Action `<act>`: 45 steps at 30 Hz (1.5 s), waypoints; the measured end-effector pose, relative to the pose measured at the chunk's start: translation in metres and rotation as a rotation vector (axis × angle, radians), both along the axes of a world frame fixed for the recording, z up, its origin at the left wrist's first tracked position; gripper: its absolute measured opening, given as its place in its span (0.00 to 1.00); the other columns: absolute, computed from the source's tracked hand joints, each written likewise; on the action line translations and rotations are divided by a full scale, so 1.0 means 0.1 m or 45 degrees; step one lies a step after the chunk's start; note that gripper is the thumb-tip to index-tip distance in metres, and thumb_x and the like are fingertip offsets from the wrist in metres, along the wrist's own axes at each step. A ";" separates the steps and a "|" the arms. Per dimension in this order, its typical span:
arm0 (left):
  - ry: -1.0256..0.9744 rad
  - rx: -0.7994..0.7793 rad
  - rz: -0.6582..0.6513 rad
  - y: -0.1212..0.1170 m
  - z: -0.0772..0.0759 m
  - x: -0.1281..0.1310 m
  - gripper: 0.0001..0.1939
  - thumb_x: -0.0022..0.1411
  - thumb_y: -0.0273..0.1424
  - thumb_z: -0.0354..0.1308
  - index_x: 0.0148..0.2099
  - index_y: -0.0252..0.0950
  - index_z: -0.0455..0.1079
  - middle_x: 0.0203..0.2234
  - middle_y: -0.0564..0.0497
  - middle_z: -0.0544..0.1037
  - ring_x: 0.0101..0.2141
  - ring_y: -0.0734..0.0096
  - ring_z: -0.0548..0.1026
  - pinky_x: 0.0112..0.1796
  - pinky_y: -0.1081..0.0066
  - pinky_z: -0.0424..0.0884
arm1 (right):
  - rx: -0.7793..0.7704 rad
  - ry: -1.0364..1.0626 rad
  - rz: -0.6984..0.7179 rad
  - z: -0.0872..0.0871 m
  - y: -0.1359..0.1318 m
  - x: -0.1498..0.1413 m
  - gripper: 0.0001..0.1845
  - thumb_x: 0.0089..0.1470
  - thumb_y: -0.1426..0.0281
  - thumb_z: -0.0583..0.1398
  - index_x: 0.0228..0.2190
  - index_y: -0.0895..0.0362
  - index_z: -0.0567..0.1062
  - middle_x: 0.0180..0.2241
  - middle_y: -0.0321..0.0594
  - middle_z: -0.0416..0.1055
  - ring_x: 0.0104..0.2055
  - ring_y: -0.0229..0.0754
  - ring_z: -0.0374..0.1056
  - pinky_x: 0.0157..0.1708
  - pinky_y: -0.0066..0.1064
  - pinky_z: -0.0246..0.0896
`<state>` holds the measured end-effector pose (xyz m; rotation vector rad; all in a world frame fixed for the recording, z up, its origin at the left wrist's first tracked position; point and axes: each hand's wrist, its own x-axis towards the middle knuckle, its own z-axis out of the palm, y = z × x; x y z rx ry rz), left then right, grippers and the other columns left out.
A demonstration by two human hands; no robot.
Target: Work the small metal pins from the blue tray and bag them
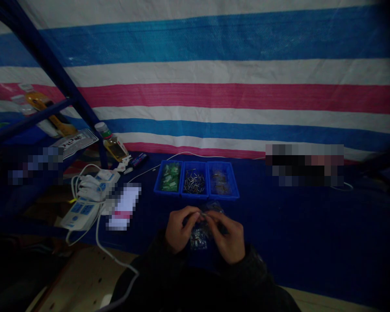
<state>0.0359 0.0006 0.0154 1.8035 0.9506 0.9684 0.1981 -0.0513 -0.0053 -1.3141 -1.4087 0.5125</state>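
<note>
Left hand: raised just above the table, wrist low, fingers angled inward toward the other hand.
Right hand: mirrors the left, tilted inward, dark sleeve at the wrist.
Fingers: curled nearly shut, the fingertips of both hands meeting at a small metal piece, too small to make out clearly.
Clear plastic bag: lies under the hands, small metal parts showing through it.
Blue tray: three compartments, just ahead of the hands; metal pins fill the middle one, green packets the left.
Power strip: well left, on the dark blue table cover.
</note>
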 end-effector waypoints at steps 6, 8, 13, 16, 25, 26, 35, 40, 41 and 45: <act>-0.011 0.006 0.054 0.00 0.03 -0.03 0.15 0.73 0.33 0.50 0.41 0.35 0.78 0.35 0.47 0.84 0.37 0.65 0.81 0.39 0.70 0.74 | 0.013 -0.008 0.018 0.00 0.00 0.01 0.07 0.62 0.69 0.61 0.39 0.53 0.81 0.29 0.37 0.80 0.25 0.39 0.74 0.29 0.29 0.71; -0.006 0.021 0.067 0.00 0.03 -0.03 0.15 0.72 0.33 0.51 0.41 0.35 0.78 0.35 0.47 0.83 0.37 0.65 0.81 0.41 0.70 0.74 | 0.024 -0.003 0.064 0.03 -0.01 0.03 0.09 0.62 0.70 0.60 0.40 0.53 0.80 0.33 0.39 0.81 0.30 0.41 0.76 0.33 0.31 0.72; 0.018 0.087 0.144 0.02 0.02 0.00 0.05 0.65 0.30 0.61 0.39 0.35 0.78 0.34 0.47 0.83 0.36 0.65 0.80 0.41 0.69 0.74 | 0.005 0.027 0.244 0.10 -0.02 0.06 0.13 0.65 0.71 0.55 0.45 0.53 0.79 0.39 0.42 0.80 0.37 0.43 0.77 0.39 0.34 0.72; -0.027 0.103 0.168 0.01 0.00 0.02 0.02 0.63 0.27 0.63 0.39 0.35 0.77 0.33 0.48 0.83 0.35 0.67 0.80 0.39 0.71 0.75 | -0.001 0.038 0.151 0.07 -0.02 0.04 0.09 0.64 0.70 0.59 0.44 0.53 0.78 0.40 0.42 0.80 0.37 0.43 0.77 0.38 0.33 0.72; -0.060 0.157 0.189 -0.01 -0.07 0.01 0.08 0.62 0.27 0.65 0.44 0.35 0.75 0.33 0.49 0.81 0.31 0.71 0.77 0.36 0.71 0.73 | 0.089 -0.077 0.032 0.03 0.04 0.04 0.05 0.62 0.71 0.61 0.39 0.54 0.79 0.38 0.42 0.78 0.40 0.44 0.75 0.41 0.37 0.71; -0.049 0.166 0.163 -0.01 -0.06 0.00 0.07 0.62 0.28 0.65 0.44 0.35 0.75 0.32 0.49 0.81 0.31 0.70 0.77 0.36 0.71 0.73 | 0.117 -0.099 0.017 0.03 0.05 0.05 0.05 0.62 0.71 0.61 0.37 0.54 0.80 0.37 0.43 0.78 0.40 0.45 0.74 0.41 0.37 0.70; 0.020 0.119 0.051 0.00 -0.01 -0.01 0.08 0.68 0.30 0.59 0.41 0.35 0.80 0.27 0.50 0.79 0.29 0.70 0.76 0.36 0.71 0.71 | 0.075 -0.035 0.000 0.03 0.00 0.02 0.05 0.62 0.71 0.61 0.38 0.55 0.79 0.31 0.39 0.79 0.28 0.40 0.74 0.31 0.30 0.70; -0.046 0.034 -0.003 -0.02 0.01 -0.03 0.12 0.71 0.30 0.53 0.39 0.34 0.78 0.31 0.47 0.81 0.34 0.68 0.79 0.40 0.70 0.72 | 0.053 -0.015 0.105 0.10 -0.02 0.06 0.09 0.63 0.69 0.59 0.41 0.56 0.79 0.36 0.42 0.81 0.34 0.44 0.78 0.35 0.32 0.73; -0.058 0.046 -0.011 -0.02 0.01 -0.04 0.13 0.72 0.30 0.52 0.38 0.34 0.78 0.33 0.46 0.81 0.36 0.67 0.79 0.41 0.69 0.72 | 0.057 -0.013 0.113 0.11 -0.01 0.06 0.09 0.63 0.69 0.59 0.41 0.55 0.79 0.37 0.43 0.81 0.35 0.44 0.78 0.36 0.33 0.74; -0.053 0.101 0.014 0.00 0.01 -0.03 0.10 0.69 0.30 0.57 0.37 0.34 0.77 0.33 0.46 0.80 0.37 0.66 0.78 0.42 0.69 0.72 | 0.087 -0.004 0.063 0.08 0.01 0.04 0.06 0.61 0.71 0.61 0.37 0.54 0.80 0.38 0.43 0.81 0.37 0.45 0.79 0.38 0.33 0.75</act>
